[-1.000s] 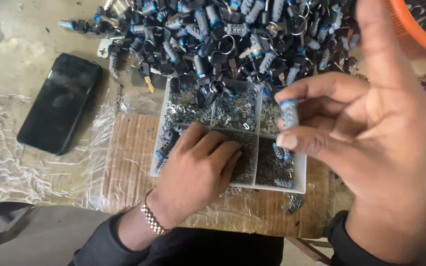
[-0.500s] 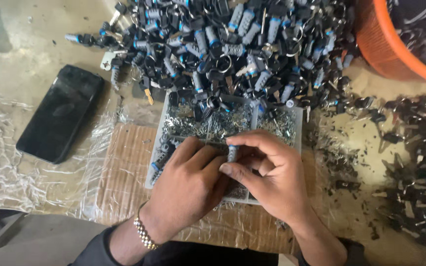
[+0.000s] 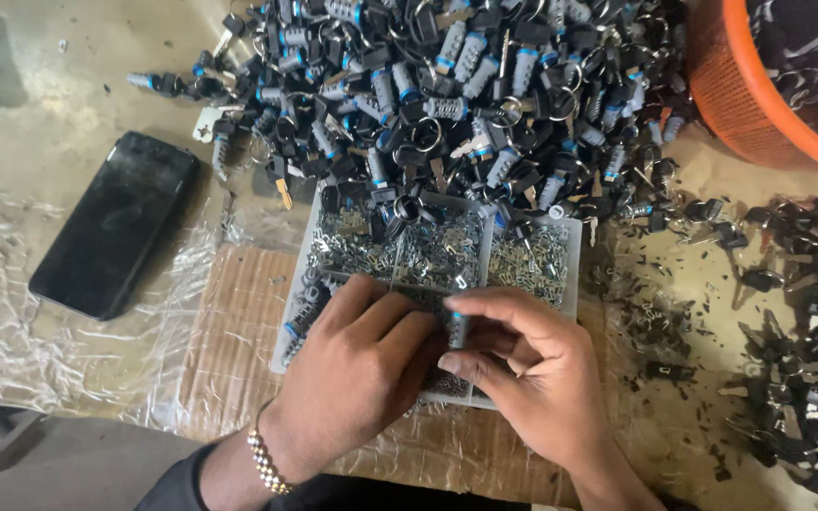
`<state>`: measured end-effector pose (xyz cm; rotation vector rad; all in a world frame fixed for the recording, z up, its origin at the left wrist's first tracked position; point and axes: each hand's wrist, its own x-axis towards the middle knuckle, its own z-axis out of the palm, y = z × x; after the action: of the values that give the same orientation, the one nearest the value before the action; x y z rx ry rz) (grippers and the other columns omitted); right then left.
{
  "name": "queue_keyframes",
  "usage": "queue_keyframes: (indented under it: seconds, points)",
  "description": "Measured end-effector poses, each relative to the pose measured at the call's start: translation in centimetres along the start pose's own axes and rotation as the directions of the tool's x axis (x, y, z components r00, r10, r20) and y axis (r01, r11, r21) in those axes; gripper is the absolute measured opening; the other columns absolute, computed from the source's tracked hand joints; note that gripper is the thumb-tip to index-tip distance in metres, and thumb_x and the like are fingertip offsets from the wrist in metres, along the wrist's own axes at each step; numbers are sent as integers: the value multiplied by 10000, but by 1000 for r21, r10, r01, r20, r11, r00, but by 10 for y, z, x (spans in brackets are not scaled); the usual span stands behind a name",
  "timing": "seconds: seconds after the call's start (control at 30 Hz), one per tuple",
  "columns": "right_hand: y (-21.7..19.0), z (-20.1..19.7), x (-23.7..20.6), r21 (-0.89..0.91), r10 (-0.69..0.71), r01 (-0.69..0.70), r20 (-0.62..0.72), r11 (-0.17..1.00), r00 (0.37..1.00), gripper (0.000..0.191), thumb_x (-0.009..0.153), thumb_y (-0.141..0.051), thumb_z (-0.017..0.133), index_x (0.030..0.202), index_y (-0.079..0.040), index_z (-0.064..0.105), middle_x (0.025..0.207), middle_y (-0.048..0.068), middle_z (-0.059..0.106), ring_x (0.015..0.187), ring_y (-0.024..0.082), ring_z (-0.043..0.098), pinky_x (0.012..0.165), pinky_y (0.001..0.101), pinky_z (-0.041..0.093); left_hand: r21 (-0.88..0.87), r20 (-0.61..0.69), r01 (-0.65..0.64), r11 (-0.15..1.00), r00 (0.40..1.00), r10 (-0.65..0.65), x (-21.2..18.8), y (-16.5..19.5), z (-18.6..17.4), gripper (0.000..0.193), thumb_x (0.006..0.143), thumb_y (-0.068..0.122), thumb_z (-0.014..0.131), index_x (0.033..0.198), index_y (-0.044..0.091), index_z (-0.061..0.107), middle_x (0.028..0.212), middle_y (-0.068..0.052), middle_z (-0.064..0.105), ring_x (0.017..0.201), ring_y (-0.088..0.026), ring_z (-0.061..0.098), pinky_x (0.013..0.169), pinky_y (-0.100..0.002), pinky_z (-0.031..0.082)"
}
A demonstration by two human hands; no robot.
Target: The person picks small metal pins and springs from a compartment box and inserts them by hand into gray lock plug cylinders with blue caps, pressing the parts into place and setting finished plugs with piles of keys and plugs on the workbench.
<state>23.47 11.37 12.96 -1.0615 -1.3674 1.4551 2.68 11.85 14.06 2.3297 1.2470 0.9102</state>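
Note:
My right hand (image 3: 532, 378) pinches a small grey lock cylinder with a blue tip (image 3: 456, 326) over the near part of a white compartment tray (image 3: 572, 274). My left hand (image 3: 362, 378), with a bead bracelet on its wrist, rests curled on the tray's near left compartments, fingertips touching the cylinder and my right fingers. The tray's far compartments hold small silvery metal bits. Another blue-tipped cylinder (image 3: 300, 317) lies at the tray's left edge. What my left fingers hold is hidden.
A big heap of grey and black lock cylinders with keys and rings (image 3: 447, 95) lies beyond the tray. A black phone (image 3: 115, 222) lies at the left on clear plastic wrap. An orange basket (image 3: 759, 104) stands at the top right. Black key parts (image 3: 807, 322) are scattered at the right.
My right hand came down from near the camera with the blue-tipped cylinder and now holds it low over the tray beside my left hand. My left hand has stayed on the tray.

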Motion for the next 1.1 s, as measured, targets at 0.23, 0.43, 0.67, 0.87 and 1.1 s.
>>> queue_keyframes:
  seconds: [0.23,0.43,0.67,0.87,1.1]
  points:
    - [-2,1,-1,10,26,-26,-9,1000,1000,458,824,148,778,1255,31,671,1243,94,644,1050,135,682,921,279,624,30,55,-6,1000,998,4,2,1,0,238,755,152,781,963,70,700,935,-50,649,916,-283,569,818,-391,500]
    - [-3,2,0,-18,-10,9,-13,1000,1000,435,830,156,763,1238,33,672,1263,86,623,1063,133,677,926,277,630,58,37,-3,998,999,1,4,2,1,257,732,157,774,953,52,694,943,-66,648,924,-291,570,821,-400,498]
    - [-6,2,-1,-13,-1,1,-4,1000,1000,441,830,148,774,1243,34,670,1253,97,631,1040,136,686,917,280,634,20,42,15,1000,999,-16,1,2,1,184,793,141,768,946,63,703,902,-63,643,901,-290,571,804,-392,501]
    - [-4,2,-1,22,-10,10,-10,1000,1000,434,835,157,763,1242,41,667,1259,100,624,1048,139,691,918,281,638,27,21,22,999,1000,-22,1,2,2,171,796,139,765,937,68,699,912,-61,647,914,-287,579,809,-389,508]
    - [-4,2,0,31,-40,40,-14,999,999,434,830,168,760,1237,50,670,1266,105,612,1021,133,687,902,275,642,34,12,17,999,1000,-17,3,3,1,163,817,151,763,918,54,680,909,-71,644,904,-295,579,795,-392,508]
